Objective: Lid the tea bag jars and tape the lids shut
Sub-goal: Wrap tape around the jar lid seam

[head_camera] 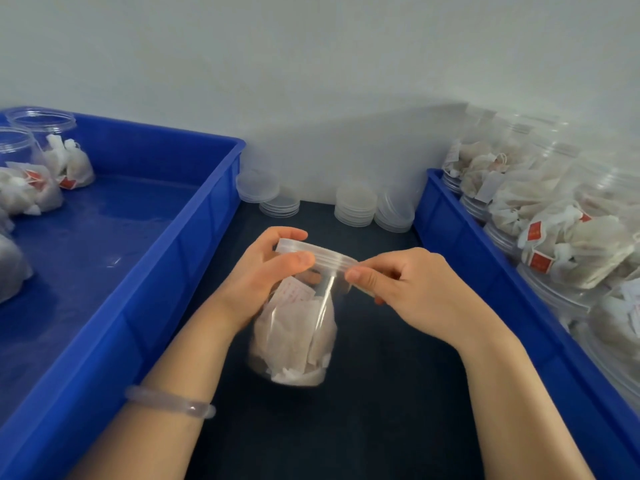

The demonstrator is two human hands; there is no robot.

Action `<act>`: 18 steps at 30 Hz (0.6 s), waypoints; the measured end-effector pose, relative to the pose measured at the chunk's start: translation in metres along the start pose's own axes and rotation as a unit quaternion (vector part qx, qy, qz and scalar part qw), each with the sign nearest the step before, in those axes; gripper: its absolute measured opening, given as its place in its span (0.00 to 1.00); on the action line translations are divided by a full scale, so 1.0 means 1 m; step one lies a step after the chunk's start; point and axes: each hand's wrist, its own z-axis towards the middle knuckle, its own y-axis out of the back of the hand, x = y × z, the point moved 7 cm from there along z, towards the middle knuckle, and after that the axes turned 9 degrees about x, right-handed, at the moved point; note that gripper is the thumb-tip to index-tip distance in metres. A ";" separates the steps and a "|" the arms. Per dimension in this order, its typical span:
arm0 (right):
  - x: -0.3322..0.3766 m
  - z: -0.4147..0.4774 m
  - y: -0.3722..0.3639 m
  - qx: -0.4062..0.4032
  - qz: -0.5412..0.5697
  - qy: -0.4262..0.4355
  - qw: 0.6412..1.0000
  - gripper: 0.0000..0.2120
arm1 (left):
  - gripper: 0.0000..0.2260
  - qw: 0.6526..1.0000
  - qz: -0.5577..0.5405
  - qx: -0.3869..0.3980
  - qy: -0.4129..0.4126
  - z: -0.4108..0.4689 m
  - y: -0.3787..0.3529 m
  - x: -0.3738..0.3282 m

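No wording can be read anywhere. Faint red print is seen on a paper slip (294, 293) inside the jar (294, 341). Pale marks are carried by the red tags (541, 263) of the tea bags, but both are too blurred to be made out.

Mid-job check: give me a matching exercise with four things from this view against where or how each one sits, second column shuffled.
Things:
1. jar
2. spare lids
3. left bin
4. right bin

Places or states:
A. holds sideways jars
B. stacked at the back of the dark table
C. between the bins, gripped at its top by the left hand and right hand
D. holds upright open jars

Pairs: 1-C, 2-B, 3-D, 4-A
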 end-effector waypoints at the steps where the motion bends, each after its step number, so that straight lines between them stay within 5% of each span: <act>1: -0.002 0.000 0.001 -0.003 -0.002 -0.005 1.000 0.31 | 0.31 1.000 0.008 -0.002 0.005 -0.001 0.001 0.000; 9: -0.009 0.003 0.004 -0.014 0.066 0.014 0.998 0.40 | 0.29 0.998 -0.057 0.005 0.003 0.001 -0.008 0.003; 13: -0.007 0.003 -0.012 0.082 0.130 0.008 0.988 0.30 | 0.34 0.997 -0.072 -0.007 0.007 0.003 -0.004 0.006; 18: -0.007 -0.005 0.009 0.028 0.048 0.007 0.998 0.23 | 0.43 0.995 0.003 -0.094 0.028 0.000 0.009 0.007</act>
